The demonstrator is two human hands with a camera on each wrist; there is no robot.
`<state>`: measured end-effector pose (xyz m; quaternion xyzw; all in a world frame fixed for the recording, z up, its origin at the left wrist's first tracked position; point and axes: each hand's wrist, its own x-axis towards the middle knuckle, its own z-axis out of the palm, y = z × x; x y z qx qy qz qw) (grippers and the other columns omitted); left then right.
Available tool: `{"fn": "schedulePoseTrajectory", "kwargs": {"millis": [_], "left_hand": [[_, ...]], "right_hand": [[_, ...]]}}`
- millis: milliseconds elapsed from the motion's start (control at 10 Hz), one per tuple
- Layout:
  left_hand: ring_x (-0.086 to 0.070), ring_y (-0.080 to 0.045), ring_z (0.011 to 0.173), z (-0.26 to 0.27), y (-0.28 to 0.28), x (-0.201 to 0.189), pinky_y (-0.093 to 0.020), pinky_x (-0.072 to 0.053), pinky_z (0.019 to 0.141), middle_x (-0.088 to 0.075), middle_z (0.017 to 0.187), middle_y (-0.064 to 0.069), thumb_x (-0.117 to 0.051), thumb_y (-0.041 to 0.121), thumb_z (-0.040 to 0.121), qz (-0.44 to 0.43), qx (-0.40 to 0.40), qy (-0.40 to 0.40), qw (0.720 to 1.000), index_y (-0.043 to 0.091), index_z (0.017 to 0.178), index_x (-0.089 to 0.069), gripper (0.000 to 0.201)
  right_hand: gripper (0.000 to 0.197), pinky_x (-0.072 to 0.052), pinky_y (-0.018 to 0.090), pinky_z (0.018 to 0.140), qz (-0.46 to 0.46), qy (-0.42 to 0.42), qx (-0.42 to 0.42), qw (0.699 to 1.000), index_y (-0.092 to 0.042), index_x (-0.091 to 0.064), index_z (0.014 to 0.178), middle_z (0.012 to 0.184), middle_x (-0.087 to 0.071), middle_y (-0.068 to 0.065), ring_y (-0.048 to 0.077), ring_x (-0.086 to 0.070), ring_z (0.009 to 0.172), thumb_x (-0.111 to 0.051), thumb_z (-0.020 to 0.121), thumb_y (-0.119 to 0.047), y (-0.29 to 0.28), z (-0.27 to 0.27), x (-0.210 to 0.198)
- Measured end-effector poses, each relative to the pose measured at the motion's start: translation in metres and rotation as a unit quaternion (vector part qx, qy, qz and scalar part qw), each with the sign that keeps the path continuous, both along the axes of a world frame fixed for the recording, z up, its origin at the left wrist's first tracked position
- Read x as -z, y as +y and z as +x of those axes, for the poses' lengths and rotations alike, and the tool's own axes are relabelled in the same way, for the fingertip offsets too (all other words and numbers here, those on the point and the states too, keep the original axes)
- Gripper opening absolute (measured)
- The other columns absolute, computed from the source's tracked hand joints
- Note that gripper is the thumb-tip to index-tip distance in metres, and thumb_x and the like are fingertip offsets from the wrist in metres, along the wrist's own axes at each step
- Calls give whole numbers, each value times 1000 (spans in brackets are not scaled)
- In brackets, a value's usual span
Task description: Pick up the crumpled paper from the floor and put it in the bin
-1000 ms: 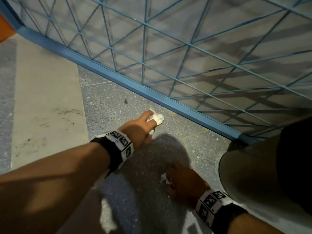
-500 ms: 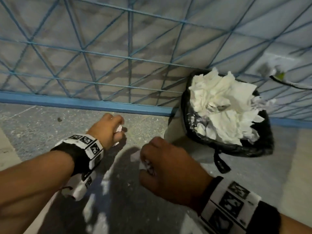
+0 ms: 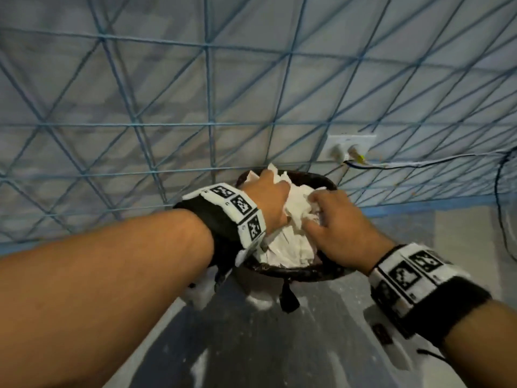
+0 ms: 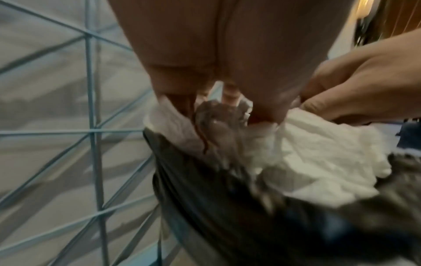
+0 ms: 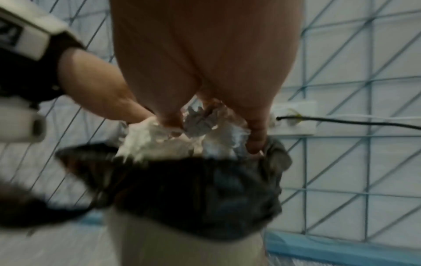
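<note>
We see one bin [image 3: 291, 271], pale-sided with a black liner [image 5: 205, 189] folded over its rim, standing against the wall with its blue grid [image 3: 207, 124]. It is heaped to the top with white paper [image 3: 288, 245], so many crumpled pieces run together that we cannot count them.

Two hands are on the heap. The left hand [image 3: 267, 204] lies at the far left side, fingers bent down into the paper; the right hand [image 3: 340, 225] lies on the near right, fingers spread and pressing on the pile. The wrist views are blurred, so we cannot tell whether either hand has hold of a piece or only presses.

We judge the paper very light, soft and springy: it will crush under a grip, not slip, and cannot break, but loose pieces on so full a heap may roll off. Any bunched fold is a fair place to pinch.

One socket plate [image 3: 351, 147] sits on the wall, with two cables [image 3: 419, 163] leading off right.
</note>
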<state>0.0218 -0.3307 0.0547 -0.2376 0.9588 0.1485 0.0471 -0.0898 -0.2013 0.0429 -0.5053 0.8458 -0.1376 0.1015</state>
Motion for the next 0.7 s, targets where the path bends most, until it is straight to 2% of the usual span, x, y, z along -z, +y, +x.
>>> {"fn": "schedulePoseTrajectory", "kwargs": {"millis": [100,200,300,400,500,600,700], "left_hand": [[-53,-39,103,-3,8,32,-48,-42,89,-35,126,-14,-47,39,88,-38,1,-76,996,15,123,-40,43],[-49,-37,110,-11,14,51,-47,-45,90,-33,129,-12,-49,38,89,-64,-14,-116,991,17,126,-36,45],[-45,-35,115,-18,19,50,-49,-44,92,-34,131,-10,-48,33,92,-46,-42,-150,987,18,129,-35,42],[-48,-33,117,-16,24,36,-41,-42,92,-37,137,-14,-43,26,94,12,-56,-133,989,15,131,-41,38],[-48,-32,118,-12,28,18,-42,-42,91,-37,136,-12,-47,28,92,-3,-35,-130,991,16,132,-38,43],[-50,-35,114,-4,26,-1,-40,-40,80,-38,131,-9,-50,41,87,-54,4,-96,994,18,133,-35,53],[-50,-37,112,10,22,-21,-40,-42,81,-34,137,-7,-45,45,88,-89,10,-31,996,21,134,-35,52]], "right_hand": [[51,-32,38,101,110,-4,-46,993,-12,-39,130,130,-40,16,35,-38,120,-44,88,-42,-1,9,26],[48,-32,44,105,163,-20,-30,986,-12,-33,131,136,-32,16,38,-33,126,-40,92,-39,-6,11,29],[47,-32,45,106,211,-28,-20,977,-12,-31,132,139,-29,18,40,-35,127,-40,92,-37,-12,8,32],[46,-33,45,105,256,-30,-20,966,-13,-29,132,141,-27,18,41,-39,124,-37,93,-36,-16,10,29],[50,-35,43,103,276,-11,-23,961,-13,-32,132,140,-33,17,38,-42,124,-40,92,-42,-20,7,13],[59,-43,42,97,255,-2,-23,967,-19,-40,129,134,-41,11,32,-47,119,-50,82,-54,-21,0,-8],[73,-40,43,101,249,26,-21,968,-25,-28,140,143,-32,9,32,-42,125,-54,80,-58,-20,-4,-30]]}}
